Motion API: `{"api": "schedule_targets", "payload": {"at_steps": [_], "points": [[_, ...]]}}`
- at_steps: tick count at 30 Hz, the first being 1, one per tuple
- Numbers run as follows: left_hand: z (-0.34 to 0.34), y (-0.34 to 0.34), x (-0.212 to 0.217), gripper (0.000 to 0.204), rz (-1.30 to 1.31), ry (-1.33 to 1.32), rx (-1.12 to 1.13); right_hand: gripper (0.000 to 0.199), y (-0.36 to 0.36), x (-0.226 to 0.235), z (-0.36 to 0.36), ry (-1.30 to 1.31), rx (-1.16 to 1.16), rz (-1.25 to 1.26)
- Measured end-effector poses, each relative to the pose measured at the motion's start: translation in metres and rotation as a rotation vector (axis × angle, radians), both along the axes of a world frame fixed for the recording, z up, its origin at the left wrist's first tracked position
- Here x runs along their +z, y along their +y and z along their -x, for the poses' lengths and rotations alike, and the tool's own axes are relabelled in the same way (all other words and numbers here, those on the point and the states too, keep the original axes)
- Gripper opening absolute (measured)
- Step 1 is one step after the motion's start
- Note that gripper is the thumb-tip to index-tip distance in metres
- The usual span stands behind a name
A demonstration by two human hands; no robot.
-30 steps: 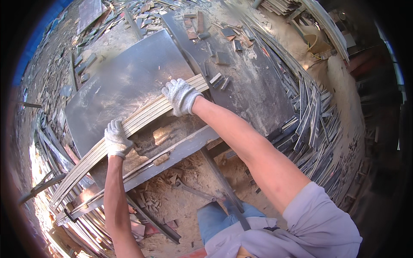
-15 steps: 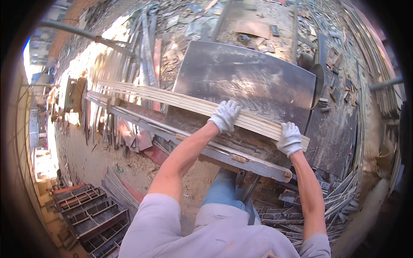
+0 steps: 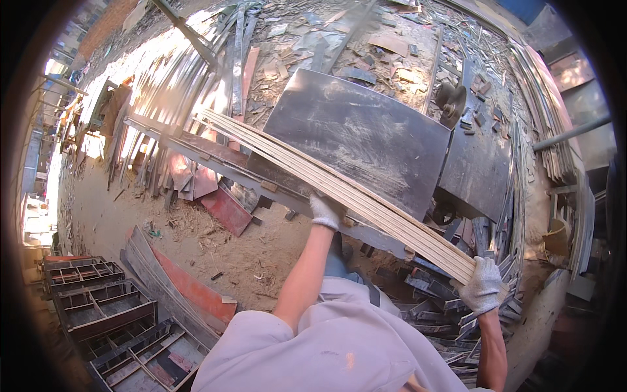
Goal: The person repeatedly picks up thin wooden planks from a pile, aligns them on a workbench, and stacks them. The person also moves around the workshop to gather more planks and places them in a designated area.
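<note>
Ground (image 3: 255,274) littered with chips and scrap is surrounding the table (image 3: 353,137), and bright light is falling on the debris at the far left. The table is presenting a dark top with pale scuffs. A rail (image 3: 379,240) is running along its near side, and a disc (image 3: 455,106) is standing upright by its far right corner. A dark panel (image 3: 473,173) is lying to the right of the table, with small offcuts (image 3: 480,119) resting toward its far end.

Several pale strips (image 3: 392,219) are lying together as one bundle, slanting from upper left to lower right. They are crossing the near part of the table, and their right end is projecting well past it.

The left hand (image 3: 326,212), in a grey glove, is touching the near edge of the strips around mid-length. Its fingers are disappearing beneath them, so how far it is closing cannot be told. The right hand (image 3: 482,287), gloved alike, is gripping the strips close to their right end, its fingers wrapping over the top.

Below that end, a pile (image 3: 424,284) of dark strips is spreading over the floor. At lower left, compartmented frames (image 3: 114,320) are lying near a red board (image 3: 189,277). The wearer's pale shirt (image 3: 339,333) is filling the lower middle.
</note>
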State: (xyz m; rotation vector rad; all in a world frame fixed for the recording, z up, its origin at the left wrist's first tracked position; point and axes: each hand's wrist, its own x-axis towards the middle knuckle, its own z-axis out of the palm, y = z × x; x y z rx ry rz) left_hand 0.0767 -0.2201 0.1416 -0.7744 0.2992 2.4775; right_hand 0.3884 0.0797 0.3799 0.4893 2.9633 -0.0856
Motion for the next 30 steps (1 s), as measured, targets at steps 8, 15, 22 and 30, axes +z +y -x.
{"api": "schedule_targets", "payload": {"at_steps": [8,15,22,30], "points": [[-0.078,-0.035,0.037,0.042,-0.243,0.089,-0.014,0.075,-0.106,-0.016,-0.148,0.220,-0.052,-0.123],[-0.057,-0.141,0.125,0.061,-0.166,0.463,-0.143,0.083,-0.214,-0.137,-0.167,0.352,-0.141,0.088],[0.033,-0.288,0.219,0.084,0.040,0.788,-0.247,0.083,-0.374,-0.237,-0.010,0.370,-0.171,0.452],[0.067,-0.428,0.285,0.086,0.370,1.046,-0.127,0.076,-0.406,-0.167,0.255,0.137,0.052,1.242]]}}
